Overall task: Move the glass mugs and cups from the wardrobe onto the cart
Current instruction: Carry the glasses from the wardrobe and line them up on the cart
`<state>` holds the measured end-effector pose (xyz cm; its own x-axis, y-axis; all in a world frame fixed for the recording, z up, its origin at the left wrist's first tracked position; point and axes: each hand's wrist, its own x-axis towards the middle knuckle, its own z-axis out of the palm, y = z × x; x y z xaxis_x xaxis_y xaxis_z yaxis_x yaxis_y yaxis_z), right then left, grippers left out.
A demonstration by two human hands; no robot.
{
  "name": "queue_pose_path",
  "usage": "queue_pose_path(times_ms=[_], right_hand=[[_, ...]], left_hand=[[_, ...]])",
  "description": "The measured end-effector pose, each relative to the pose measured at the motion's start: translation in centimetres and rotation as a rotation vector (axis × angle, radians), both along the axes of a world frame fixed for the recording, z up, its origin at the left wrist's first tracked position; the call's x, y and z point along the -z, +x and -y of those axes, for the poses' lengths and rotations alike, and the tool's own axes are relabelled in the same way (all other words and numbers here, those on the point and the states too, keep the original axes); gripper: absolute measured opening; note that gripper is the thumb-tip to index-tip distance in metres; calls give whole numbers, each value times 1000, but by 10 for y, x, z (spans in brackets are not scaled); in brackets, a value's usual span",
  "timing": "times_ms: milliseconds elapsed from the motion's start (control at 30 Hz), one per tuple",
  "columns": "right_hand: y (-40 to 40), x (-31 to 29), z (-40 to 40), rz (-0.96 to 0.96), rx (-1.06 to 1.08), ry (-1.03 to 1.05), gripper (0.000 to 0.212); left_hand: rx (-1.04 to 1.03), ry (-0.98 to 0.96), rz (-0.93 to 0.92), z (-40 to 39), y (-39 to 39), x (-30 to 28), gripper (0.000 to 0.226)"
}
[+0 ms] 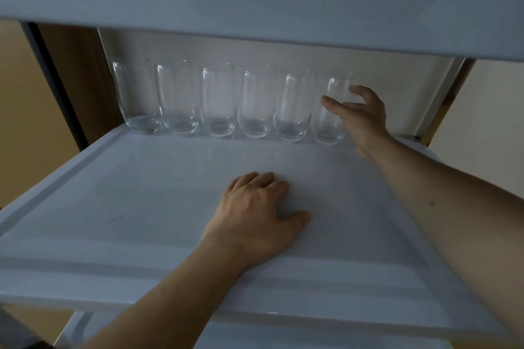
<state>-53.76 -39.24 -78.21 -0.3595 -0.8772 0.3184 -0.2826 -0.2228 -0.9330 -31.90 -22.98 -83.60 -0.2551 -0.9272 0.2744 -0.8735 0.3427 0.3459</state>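
Six glasses [235,100] line the shelf's [141,207] back edge. The right hand [360,116] curls around the rightmost glass [330,110] (contact seemingly made); the left hand [255,215] rests flat mid-shelf, holding nothing.

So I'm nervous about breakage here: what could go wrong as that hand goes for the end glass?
The six glasses stand packed in a tight row, so pulling the rightmost glass could knock its neighbour. The right hand has its fingers curled round it only loosely, so smooth glass might slip. The left hand lies flat on the tray, not ready to catch.
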Motion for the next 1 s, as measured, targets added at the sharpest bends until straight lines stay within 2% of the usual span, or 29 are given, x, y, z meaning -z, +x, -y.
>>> queue_pose_path(times_ms=[100, 467, 533, 733, 867, 1000], right_hand=[[0, 2, 1, -12, -36, 10, 83], [-9, 12, -16, -127, -24, 210, 103], [-12, 18, -32, -206, -10, 261, 101], [-19, 24, -96, -619, 24, 364, 94], [-17, 24, -151, -769, -34, 347, 88], [-9, 31, -194, -923, -86, 341, 82]], left_hand=[[4, -15, 9, 1, 1, 2, 65], [-1, 3, 11, 2, 0, 1, 68], [-5, 22, 10, 0, -1, -3, 75], [-38, 44, 8, -2, -4, -9, 82], [-30, 81, -25, -7, -4, -16, 76], [-35, 45, -183, -15, -1, -25, 63]])
